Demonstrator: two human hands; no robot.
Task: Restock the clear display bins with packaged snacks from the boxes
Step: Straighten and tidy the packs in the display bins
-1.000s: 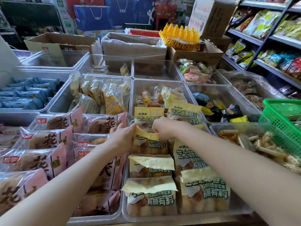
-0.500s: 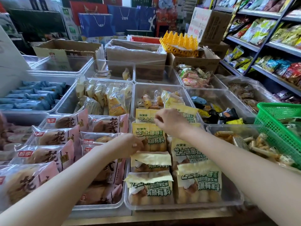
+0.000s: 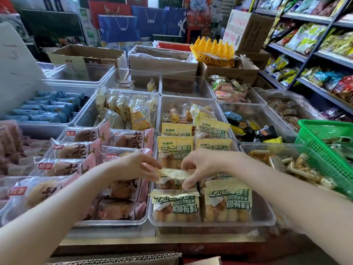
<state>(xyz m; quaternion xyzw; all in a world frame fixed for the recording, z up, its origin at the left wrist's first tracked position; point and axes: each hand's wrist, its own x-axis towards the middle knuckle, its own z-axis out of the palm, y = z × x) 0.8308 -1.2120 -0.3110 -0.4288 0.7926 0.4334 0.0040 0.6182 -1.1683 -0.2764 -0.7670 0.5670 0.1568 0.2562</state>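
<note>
Both hands, left hand (image 3: 136,165) and right hand (image 3: 202,166), pinch one yellow snack pack (image 3: 174,175) in the clear bin (image 3: 267,219); next, probably straightening it upright.

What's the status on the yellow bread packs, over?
Left hand and right hand both pinching one yellow pack's top flap. Pack in the clear bin, second from front. Nothing blocking.

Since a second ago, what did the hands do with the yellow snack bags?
Both hands came nearer along the left column of yellow packs. The left hand and right hand left the pack they were fixing and now pinch the top flap of the next yellow pack. The pink packs and green basket stayed put.
</note>
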